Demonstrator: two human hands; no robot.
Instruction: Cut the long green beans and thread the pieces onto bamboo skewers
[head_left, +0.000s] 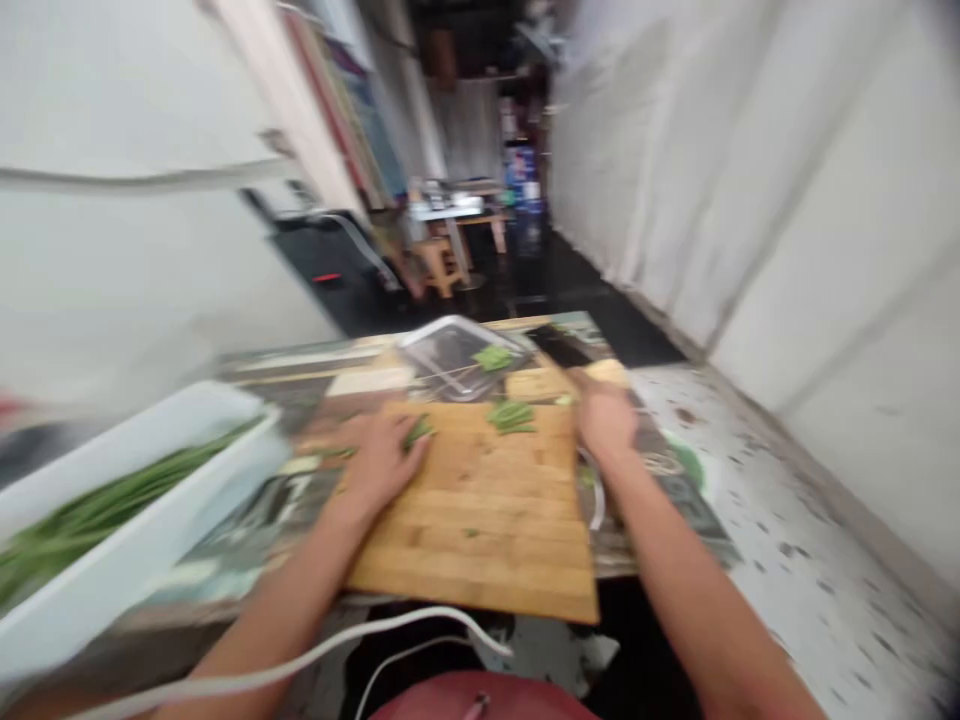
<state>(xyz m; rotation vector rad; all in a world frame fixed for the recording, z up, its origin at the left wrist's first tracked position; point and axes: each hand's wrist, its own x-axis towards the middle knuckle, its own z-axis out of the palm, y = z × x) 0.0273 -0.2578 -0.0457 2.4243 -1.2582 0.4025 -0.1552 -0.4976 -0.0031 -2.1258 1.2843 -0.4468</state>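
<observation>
Centrally, the cutting board

My left hand, fingers spread, rests beside green pieces at the board's left edge, presumably steadying it; my right hand (blurred: I cannot tell its grip) lies near a dark, blade-like object.

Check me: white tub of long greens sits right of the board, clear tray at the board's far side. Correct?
Wrong side: the head view shows the tub left of the board. It is white and holds long greens, and the clear tray is at the board's far side, as you said.
</observation>
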